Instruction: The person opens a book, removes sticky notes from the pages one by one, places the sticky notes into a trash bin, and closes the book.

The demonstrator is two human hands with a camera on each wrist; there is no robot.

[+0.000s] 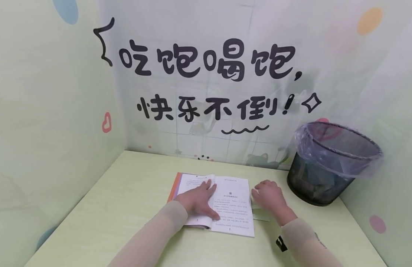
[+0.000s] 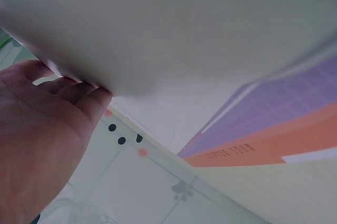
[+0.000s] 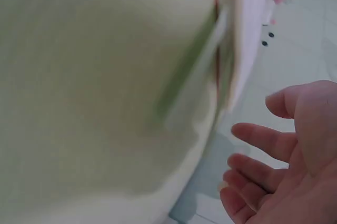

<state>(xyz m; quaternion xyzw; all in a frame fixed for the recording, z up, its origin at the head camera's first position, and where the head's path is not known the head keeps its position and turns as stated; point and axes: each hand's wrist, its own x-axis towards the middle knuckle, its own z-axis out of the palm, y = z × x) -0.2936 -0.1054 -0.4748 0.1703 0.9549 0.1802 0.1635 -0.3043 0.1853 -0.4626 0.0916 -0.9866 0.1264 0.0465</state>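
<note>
An open book [image 1: 234, 207] lies on the table, printed pages up, its orange and purple cover edge [image 2: 253, 142] showing at the left. My left hand [image 1: 196, 200] rests on the left page near the fold, fingers and thumb spread. In the left wrist view its fingertips touch a page that curves up. My right hand [image 1: 271, 196] is just off the book's right edge; the right wrist view shows its fingers [image 3: 263, 140] loosely bent, with nothing between them. A green strip [image 1: 261, 215] sticks out from the book's right side, below this hand; its kind is unclear.
A black mesh bin [image 1: 321, 181] with a clear plastic liner stands at the back right of the pale table [image 1: 126, 193]. Printed wall sheets [image 1: 192, 144] enclose the back and both sides. A small black item [image 1: 281, 244] shows beside my right sleeve.
</note>
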